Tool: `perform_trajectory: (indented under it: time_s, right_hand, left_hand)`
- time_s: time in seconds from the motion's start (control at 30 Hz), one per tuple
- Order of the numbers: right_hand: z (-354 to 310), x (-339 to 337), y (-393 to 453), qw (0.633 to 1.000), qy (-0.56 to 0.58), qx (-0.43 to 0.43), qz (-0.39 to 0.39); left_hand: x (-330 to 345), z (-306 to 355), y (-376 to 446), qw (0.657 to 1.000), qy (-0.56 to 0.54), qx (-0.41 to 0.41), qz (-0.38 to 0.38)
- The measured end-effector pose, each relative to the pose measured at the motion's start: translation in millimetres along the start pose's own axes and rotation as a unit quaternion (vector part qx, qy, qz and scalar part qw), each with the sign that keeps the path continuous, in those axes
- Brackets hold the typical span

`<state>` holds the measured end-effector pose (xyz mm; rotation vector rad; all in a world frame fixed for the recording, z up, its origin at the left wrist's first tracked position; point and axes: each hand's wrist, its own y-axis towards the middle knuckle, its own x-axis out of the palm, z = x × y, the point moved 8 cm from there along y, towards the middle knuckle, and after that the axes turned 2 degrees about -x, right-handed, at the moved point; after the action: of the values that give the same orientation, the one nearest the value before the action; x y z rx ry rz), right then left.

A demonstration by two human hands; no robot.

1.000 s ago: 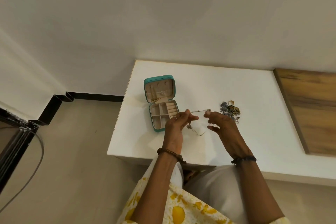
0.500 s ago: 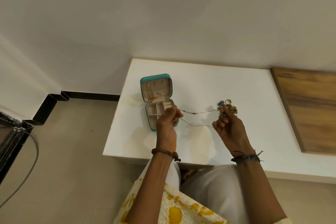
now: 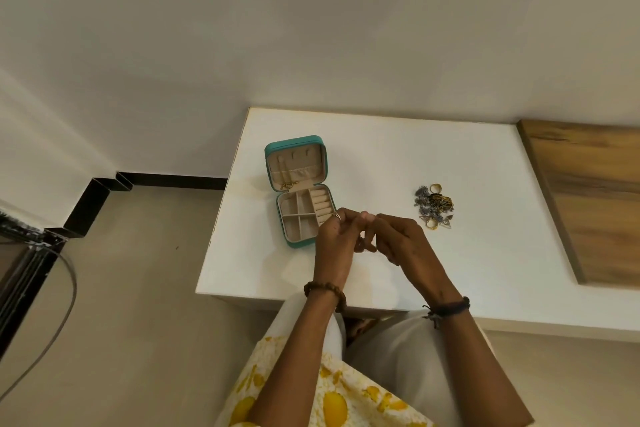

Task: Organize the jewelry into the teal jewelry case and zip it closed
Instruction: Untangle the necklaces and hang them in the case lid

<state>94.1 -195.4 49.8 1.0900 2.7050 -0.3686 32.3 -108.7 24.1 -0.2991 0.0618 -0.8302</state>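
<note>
I am bunching something too small to identify between my curled left hand and right hand, likely heading to the open teal jewelry case at ten o'clock.

White table against a plain pale wall, wood panel at its right, beige floor with black skirting left

necklace hidden between fingers, forearms cropped
</note>
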Motion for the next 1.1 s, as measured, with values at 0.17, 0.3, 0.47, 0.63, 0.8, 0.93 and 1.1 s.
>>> perform_trajectory:
  time_s: [0.17, 0.3, 0.47, 0.63, 0.8, 0.93, 1.1]
  right_hand:
    - [15.9, -3.6, 4.2, 0.997, 0.057, 0.055, -0.004]
    - [24.8, -4.7, 5.7, 0.989, 0.119, 0.09, 0.002]
    - [30.1, -1.0, 5.9, 0.977, 0.179, 0.115, -0.023]
    - [29.5, -3.6, 10.3, 0.952, 0.281, 0.121, 0.002]
    - [22.8, -2.5, 11.2, 0.886, 0.449, 0.115, 0.013]
    - [20.5, -6.3, 13.1, 0.886, 0.45, 0.104, 0.044]
    - [20.3, -16.7, 15.2, 0.958, 0.267, 0.047, 0.09]
  left_hand:
    - [3.6, -5.3, 0.8, 0.999, 0.008, -0.035, -0.021]
    - [7.6, -6.1, -0.1, 0.996, -0.04, -0.071, -0.038]
    - [13.2, -8.1, -1.0, 0.986, -0.118, -0.091, -0.074]
    - [19.0, -13.4, -2.2, 0.959, -0.218, -0.149, -0.099]
    - [12.1, -16.0, -0.4, 0.966, -0.2, -0.15, -0.07]
    - [-9.7, -16.6, 6.4, 0.981, -0.15, -0.112, 0.049]
    - [-19.1, -5.4, 4.1, 0.993, -0.056, -0.01, 0.106]
